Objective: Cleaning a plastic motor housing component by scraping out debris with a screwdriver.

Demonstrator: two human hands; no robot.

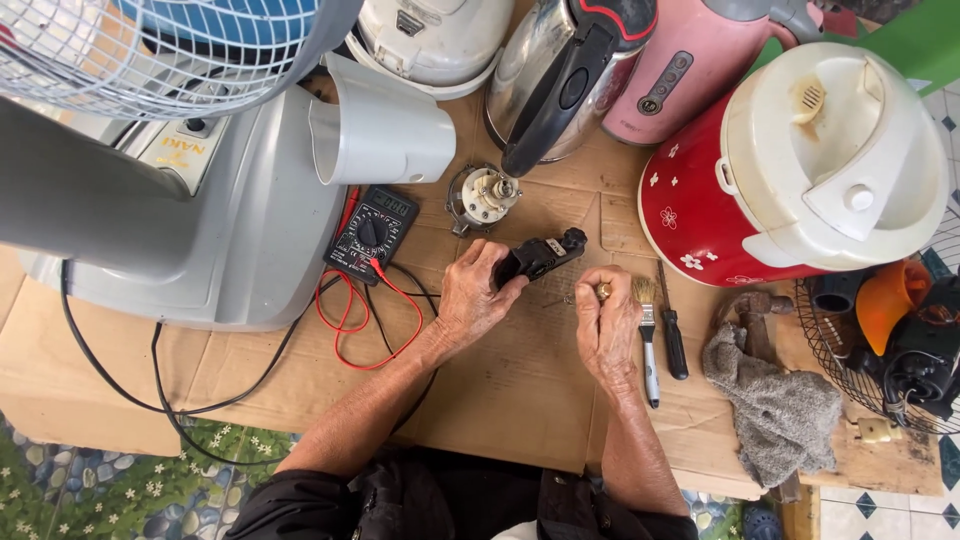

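We see a small grey screen atop the black multimeter, and a yellow-lettered label on the grey fan base.

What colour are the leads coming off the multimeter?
The multimeter has one red lead and one black lead, clearest in the head view.
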